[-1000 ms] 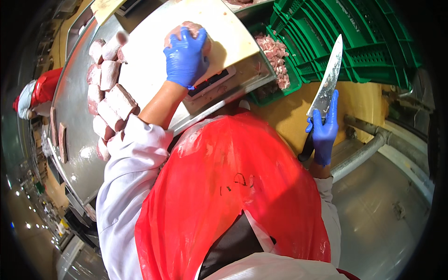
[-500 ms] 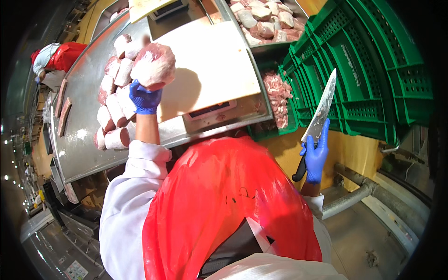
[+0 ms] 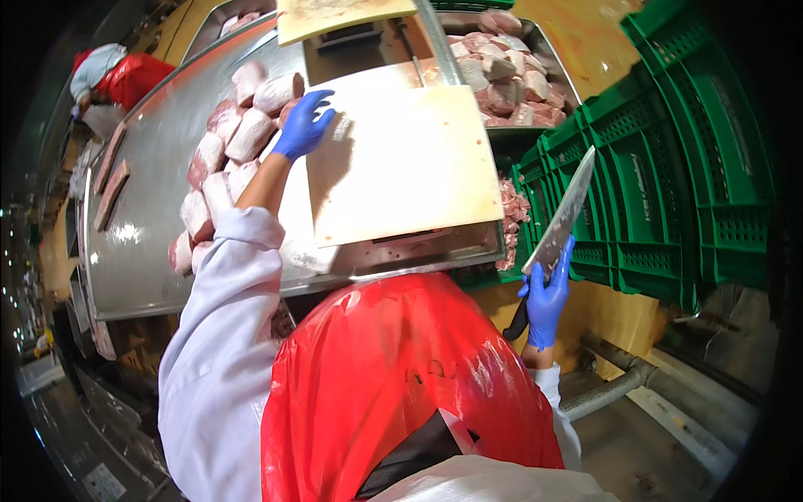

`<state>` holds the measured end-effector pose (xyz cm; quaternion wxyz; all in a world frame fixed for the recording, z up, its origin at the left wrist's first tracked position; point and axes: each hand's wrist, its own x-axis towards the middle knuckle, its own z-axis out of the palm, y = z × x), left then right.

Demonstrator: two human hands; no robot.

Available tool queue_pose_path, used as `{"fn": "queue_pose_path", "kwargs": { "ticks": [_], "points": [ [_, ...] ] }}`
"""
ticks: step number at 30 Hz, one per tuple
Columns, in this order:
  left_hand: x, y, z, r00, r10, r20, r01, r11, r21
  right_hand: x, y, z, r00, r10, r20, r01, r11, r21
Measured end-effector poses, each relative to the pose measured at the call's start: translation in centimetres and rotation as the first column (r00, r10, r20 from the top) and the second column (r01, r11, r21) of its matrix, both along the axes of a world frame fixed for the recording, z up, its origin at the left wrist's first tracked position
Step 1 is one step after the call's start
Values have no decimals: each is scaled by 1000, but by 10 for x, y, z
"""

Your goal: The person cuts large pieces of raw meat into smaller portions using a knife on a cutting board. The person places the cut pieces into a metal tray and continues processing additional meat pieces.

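My left hand [image 3: 305,127], in a blue glove, hovers over the left edge of the white cutting board [image 3: 410,167]. Its fingers are apart and nothing is in them. Just left of it, a pile of raw meat chunks [image 3: 249,135], pale fat on one side and pink flesh on the other, lies on the steel table. My right hand [image 3: 548,305], also gloved in blue, grips a knife [image 3: 565,213] by its black handle. The blade points up and away, in front of the green crates.
Green perforated crates [image 3: 652,167] stand at the right. A steel tray [image 3: 548,71] of meat chunks sits at the far right, and a green bin with small trimmings [image 3: 512,209] is beside the table. Two narrow meat strips [image 3: 110,197] lie at left. Another person [image 3: 125,79] works at the far left.
My left hand has let go of the large meat chunk and moved up and right, away from the pile. My right hand has shifted slightly left and down in view, still holding the knife.
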<state>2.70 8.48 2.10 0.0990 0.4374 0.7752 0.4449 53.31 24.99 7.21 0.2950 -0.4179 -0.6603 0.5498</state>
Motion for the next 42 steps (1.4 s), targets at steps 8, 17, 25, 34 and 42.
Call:
{"fn": "queue_pose_path", "kwargs": {
  "ticks": [8, 17, 25, 34, 42],
  "points": [
    [-90, -197, -110, 809, 574, -129, -588, 787, -188, -20, -53, -18, 995, -98, 12, 99, 994, -43],
    [-190, -168, -131, 830, 276, -486, -544, 595, -592, -81, -121, 6, 993, -81, 84, 80, 997, 21],
    [-133, -212, -77, 980, 199, -28, -74, 229, -971, -77, -164, 11, 965, -224, 138, 229, 973, -14],
    [-31, -255, -119, 945, -9, -327, -203, 769, -607, -97, -145, 7, 995, 65, 74, -73, 992, 105],
    [-98, -303, -137, 484, 833, -267, -671, 158, -724, -70, -110, 11, 968, 200, 152, -217, 970, 105]
  ]
}}
